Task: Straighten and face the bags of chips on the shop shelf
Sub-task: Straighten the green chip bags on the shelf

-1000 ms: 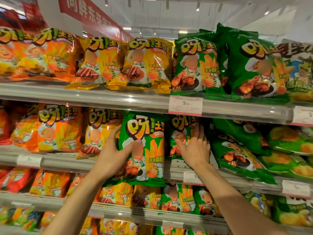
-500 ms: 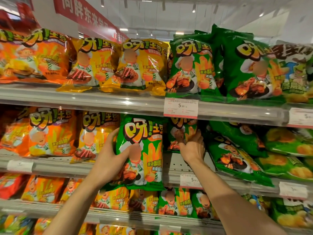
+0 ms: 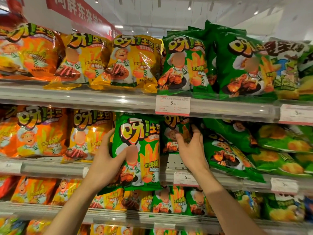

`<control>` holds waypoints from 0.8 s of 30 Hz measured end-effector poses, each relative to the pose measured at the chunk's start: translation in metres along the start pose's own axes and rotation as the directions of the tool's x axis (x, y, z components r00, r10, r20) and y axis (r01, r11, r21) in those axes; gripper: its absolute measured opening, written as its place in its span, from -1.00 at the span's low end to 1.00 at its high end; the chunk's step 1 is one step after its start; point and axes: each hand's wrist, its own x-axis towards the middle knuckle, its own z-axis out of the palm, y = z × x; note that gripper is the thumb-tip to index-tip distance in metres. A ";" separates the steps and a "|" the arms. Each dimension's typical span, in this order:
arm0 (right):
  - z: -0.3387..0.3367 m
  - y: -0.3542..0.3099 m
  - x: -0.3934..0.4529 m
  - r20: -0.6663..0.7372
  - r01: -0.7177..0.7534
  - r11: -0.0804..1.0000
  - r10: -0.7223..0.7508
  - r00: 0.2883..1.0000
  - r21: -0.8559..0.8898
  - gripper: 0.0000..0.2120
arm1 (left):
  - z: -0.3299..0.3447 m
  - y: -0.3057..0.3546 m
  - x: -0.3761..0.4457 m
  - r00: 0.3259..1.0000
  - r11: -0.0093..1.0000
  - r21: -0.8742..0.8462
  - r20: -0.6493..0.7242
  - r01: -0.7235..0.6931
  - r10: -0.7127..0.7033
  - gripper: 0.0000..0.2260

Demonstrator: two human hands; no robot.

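Note:
My left hand [image 3: 105,162] grips the left edge of a green chip bag [image 3: 144,150], held upright in front of the middle shelf [image 3: 50,167] with its face toward me. My right hand [image 3: 191,150] reaches into the shelf and grips a second green bag [image 3: 171,133] that stands further back; thumb on its front, fingers curled round its right edge. To the right, another green bag [image 3: 227,155] lies slumped and tilted over the shelf edge.
Orange bags [image 3: 39,133] and yellow bags [image 3: 88,133] stand upright to the left on the same shelf. The top shelf carries yellow bags [image 3: 132,61] and green bags [image 3: 240,65]. A price tag [image 3: 172,105] hangs above my right hand. Light green bags [image 3: 279,150] lie flat at right.
My right hand went from resting flat on the rear green bag to curling round it. My left hand kept holding the front green bag, which shifted little.

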 end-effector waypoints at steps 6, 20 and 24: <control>0.003 -0.027 -0.049 0.371 -0.177 0.956 0.080 0.925 0.234 -0.16 | 0.034 0.001 0.003 1.000 1.000 0.012 0.011 -0.015 0.015 -0.35; 0.002 -0.003 0.006 0.011 -0.065 0.987 0.064 0.998 0.144 -0.41 | 0.024 -0.032 0.023 0.972 0.736 0.652 0.003 -0.180 0.235 -0.46; 0.005 0.007 -0.009 -0.124 0.039 0.995 -0.051 0.991 -0.094 -0.25 | 0.027 -0.043 0.022 0.964 0.710 0.669 0.035 -0.219 0.264 -0.44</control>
